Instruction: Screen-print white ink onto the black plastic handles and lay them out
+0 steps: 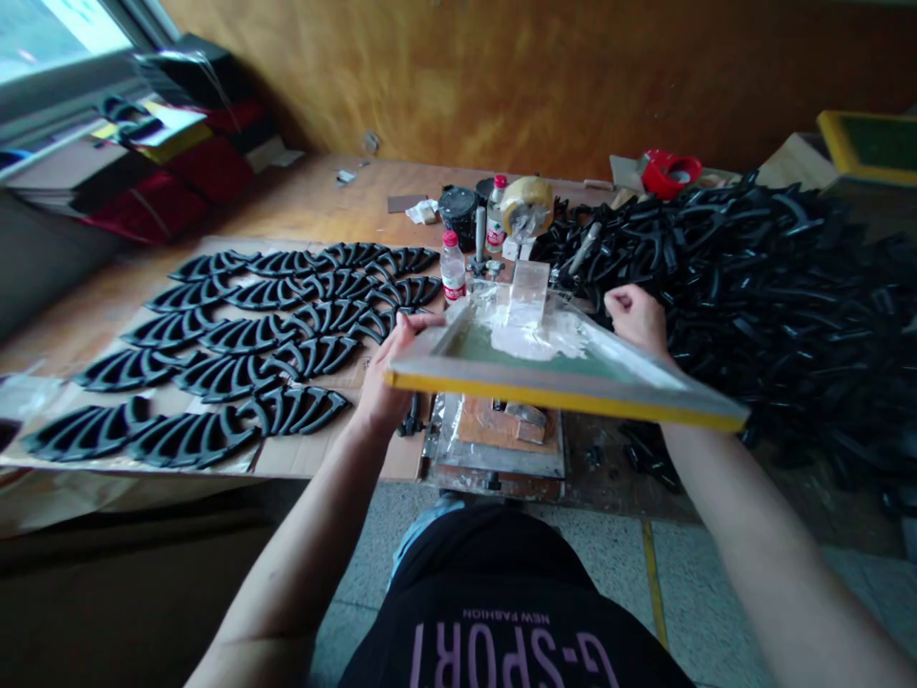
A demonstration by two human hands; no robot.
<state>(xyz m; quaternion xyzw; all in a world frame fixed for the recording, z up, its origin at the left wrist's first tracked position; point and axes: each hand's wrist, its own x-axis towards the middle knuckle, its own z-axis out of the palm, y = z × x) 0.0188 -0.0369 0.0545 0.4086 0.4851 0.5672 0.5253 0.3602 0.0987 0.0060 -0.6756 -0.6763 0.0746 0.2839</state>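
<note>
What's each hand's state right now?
Left hand: closed on the screen frame, left edge.
Right hand: closed on its right edge.

Wooden screen frame (pixel 565 397), yellow-painted near edge; green mesh (pixel 617 363) smeared white paste (pixel 534 336). Glossy black plastic parts (pixel 229 373) left, same in heap (pixel 774 277) right. Matt brown cardboard (pixel 336 457) beneath. Grainy plywood wall (pixel 501 76) far.

I've got one screen frame (pixel 565 394): wooden rectangle, near rail yellow, green mesh inside. White paste (pixel 534 336) is smeared over the mesh middle, and a clear squeegee (pixel 528 291) stands at the far end. The frame is lifted off the table (pixel 322 196) with its near edge raised. My left hand (pixel 387 382) grips its left rail and my right hand (pixel 634 320) grips its right rail.
</note>
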